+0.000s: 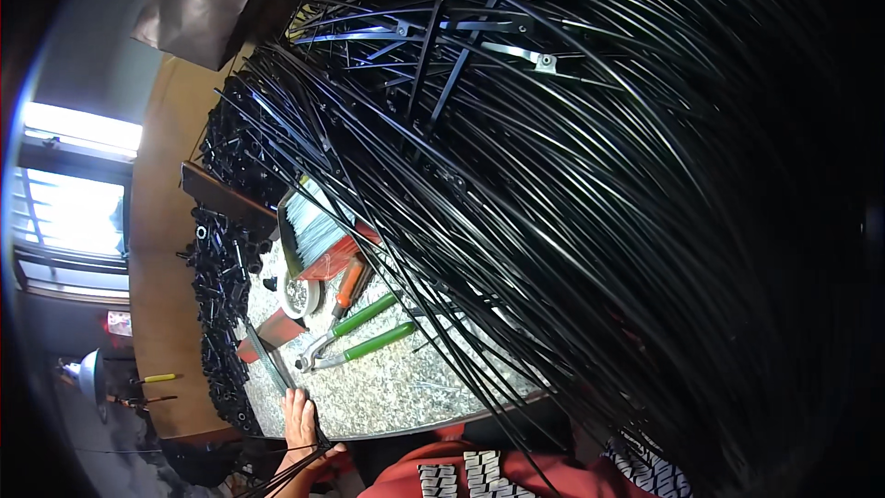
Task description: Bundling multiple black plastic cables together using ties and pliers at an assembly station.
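My left hand [300, 417] is at the table's near edge, at the lower left. Its fingertips touch the end of a narrow dark strip [267, 357] that slants across the tabletop. Several thin black rods [309, 459] cross the hand between fingers and thumb, which look closed around them; their ends run off toward the lower left. My right hand does not show. Pliers with green handles [369, 315] lie on the speckled tabletop [396, 397], beside an orange-handled tool [350, 281] and a white ring-shaped dish [300, 297].
A huge bundle of thin black rods [553, 194], some with riveted metal tabs, covers the right side. Small black parts [221, 286] pile along the left edge. A red bin [330, 263] holds pale thin pieces. A dark bag [207, 0] stands at the far left.
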Tool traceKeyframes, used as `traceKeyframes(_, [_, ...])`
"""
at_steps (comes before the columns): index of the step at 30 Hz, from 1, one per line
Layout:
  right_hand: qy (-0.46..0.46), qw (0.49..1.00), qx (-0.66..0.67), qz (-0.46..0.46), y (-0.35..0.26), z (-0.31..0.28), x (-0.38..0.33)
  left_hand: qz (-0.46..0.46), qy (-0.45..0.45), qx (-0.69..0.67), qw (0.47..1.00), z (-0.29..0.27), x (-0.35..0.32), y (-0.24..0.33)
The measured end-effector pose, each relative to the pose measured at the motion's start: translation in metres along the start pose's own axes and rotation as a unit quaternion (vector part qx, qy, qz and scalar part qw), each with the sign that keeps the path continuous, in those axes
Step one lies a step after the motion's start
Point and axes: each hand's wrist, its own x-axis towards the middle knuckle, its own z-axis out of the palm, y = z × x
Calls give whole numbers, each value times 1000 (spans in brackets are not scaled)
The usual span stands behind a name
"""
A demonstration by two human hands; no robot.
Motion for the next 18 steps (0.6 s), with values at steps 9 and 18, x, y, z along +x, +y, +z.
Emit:
traceKeyframes(9, [27,999,30,-24,-48,3,223,-13,7,8,1000,2,-12,4])
traceKeyframes(18, [85,996,4,-30,69,-99,170,11,-20,-24,999,1,2,2])
